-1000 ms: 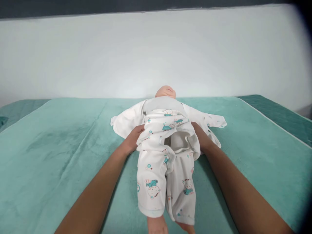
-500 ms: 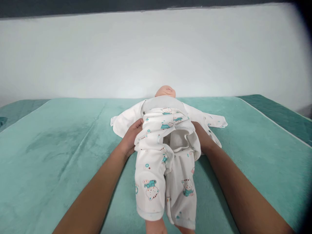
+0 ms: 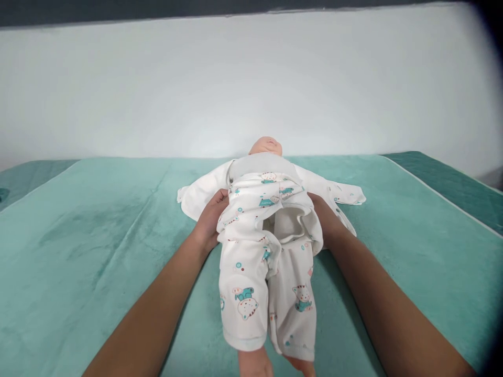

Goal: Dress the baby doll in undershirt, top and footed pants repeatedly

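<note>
Feet point(image 3: 255, 364) of doll point(image 3: 264, 148) sit nearest the camera, bare, partly cut off by bottom edge of view. Just above them, hems of white pants point(image 3: 242, 285); legs lie side by side, printed w/ small animal figs. in teal and red. Farther up, pants fabric is bunched, w/ a gaping fold point(image 3: 290, 225) R of ctr. Both forearms reach in from bottom corners, one each side of doll. L hand point(image 3: 210, 220) is against L side of pants at approx. waist ht.; thumb side visible, fingers close together and partly hidden by cloth; firm grip or mere contact: cannot tell. R hand point(image 3: 324, 220) is at opp. side, mostly behind fabric; finger spread and hold n/v, cannot tell. Doll lies on its back, ctr. of teal cover point(image 3: 118, 220), between the hands. White top point(image 3: 208, 186) is spread about upper body, sleeves out L and R; R cuff shows print. Plain pale panel point(image 3: 263, 165) covers chest. Head is at far end, nr. white wall point(image 3: 251, 78). Dark band point(image 3: 157, 10) runs along top of wall.
</note>
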The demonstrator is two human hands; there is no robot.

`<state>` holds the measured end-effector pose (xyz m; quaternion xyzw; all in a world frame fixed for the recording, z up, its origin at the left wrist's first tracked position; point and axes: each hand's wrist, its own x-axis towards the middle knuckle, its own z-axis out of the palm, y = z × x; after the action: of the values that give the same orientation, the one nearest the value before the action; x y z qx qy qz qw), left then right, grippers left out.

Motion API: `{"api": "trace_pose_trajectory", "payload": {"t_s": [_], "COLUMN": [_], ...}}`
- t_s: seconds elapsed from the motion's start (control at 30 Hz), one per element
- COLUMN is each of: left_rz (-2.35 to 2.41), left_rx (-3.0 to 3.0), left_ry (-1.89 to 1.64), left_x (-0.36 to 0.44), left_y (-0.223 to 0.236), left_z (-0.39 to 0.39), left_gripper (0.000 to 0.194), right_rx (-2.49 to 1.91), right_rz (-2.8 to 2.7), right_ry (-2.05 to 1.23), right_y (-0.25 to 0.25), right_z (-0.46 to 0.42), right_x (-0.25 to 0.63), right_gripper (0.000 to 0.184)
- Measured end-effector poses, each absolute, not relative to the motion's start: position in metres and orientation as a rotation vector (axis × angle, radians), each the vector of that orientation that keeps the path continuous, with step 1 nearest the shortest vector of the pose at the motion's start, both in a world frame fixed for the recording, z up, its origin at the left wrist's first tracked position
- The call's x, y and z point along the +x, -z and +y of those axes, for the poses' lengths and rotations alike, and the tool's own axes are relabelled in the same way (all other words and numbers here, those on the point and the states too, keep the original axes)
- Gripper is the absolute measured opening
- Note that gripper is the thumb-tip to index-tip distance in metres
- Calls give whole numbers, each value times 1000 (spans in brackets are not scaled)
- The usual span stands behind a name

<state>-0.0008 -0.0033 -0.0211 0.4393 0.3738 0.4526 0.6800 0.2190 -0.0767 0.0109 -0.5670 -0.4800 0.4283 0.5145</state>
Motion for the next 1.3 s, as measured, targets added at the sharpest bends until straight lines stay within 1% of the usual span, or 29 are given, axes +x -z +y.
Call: {"api": "trace_pose_trajectory", "payload": {"t_s": [0.27, 0.43, 0.6, 0.67, 0.8, 0.97, 1.17, 1.3], "left_rz": [862, 908, 882, 908, 955, 861, 748, 796], "left_rx": [1033, 1072, 1259, 1335, 1502, 1675, 1685, 1664], "left_ry": [-1031, -1056, -1235, -1256, -1258, -1213, -1057, -1089], "left_x": [6, 8, 5, 4, 0, -4, -4, 2], "left_y": [20, 18, 15, 14, 14, 13, 7, 7], "left_z": [1, 0, 2, 4, 8, 13, 19, 28], "left_gripper": [31, 23, 28, 27, 23, 16, 21, 25], "right_rx": [-1345, -1347, -1374, -1385, -1353, -1363, -1386, -1393], "right_rz": [-1214, -1239, -1186, -1182, -1132, -997, -913, -980], "right_ry": [-1021, -1006, -1031, -1018, -1022, -995, -953, -899], "right_y": [-13, -9, -4, 2, 20, 31, 29, 32], "right_z": [-75, -75, -73, -71, -64, -63, -62, -56], "right_x": [220, 224, 225, 227, 234, 240, 238, 238], "right_gripper": [35, 32, 32, 32, 31, 31, 29, 26]}}
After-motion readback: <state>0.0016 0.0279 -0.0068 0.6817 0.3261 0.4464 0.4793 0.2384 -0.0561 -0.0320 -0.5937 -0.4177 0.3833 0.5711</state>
